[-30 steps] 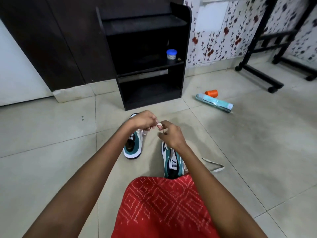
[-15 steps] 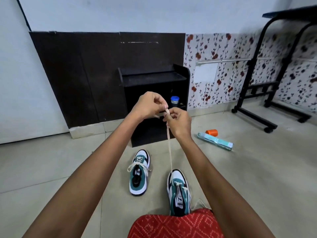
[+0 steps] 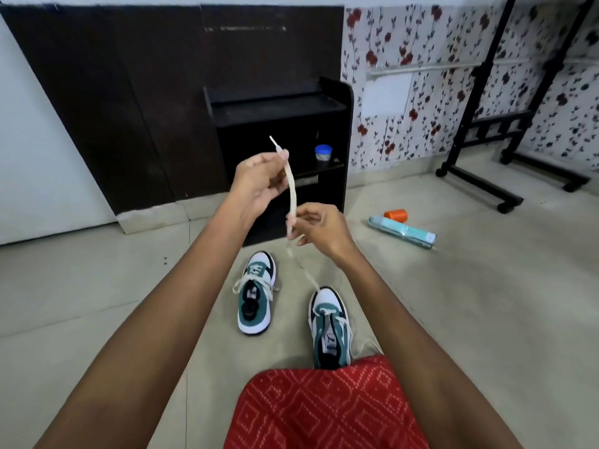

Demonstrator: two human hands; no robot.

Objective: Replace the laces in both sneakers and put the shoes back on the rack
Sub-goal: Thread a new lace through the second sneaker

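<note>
The left hand (image 3: 259, 181) pinches the lace (image 3: 291, 192) near its tip. The right hand (image 3: 319, 226) grips it lower (strand runs down to the near sneaker (image 3: 330, 325)).

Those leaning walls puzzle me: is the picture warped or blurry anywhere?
Head view: wide-angle warping tilts the dark wall panel and black stand; the lace smears just below the right hand; light is soft, without glare.

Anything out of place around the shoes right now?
A teal pack lies on its side on the tiles right of the rack, an orange cylinder beside it. On the left sneaker the lace ends splay untied over both sides.
</note>
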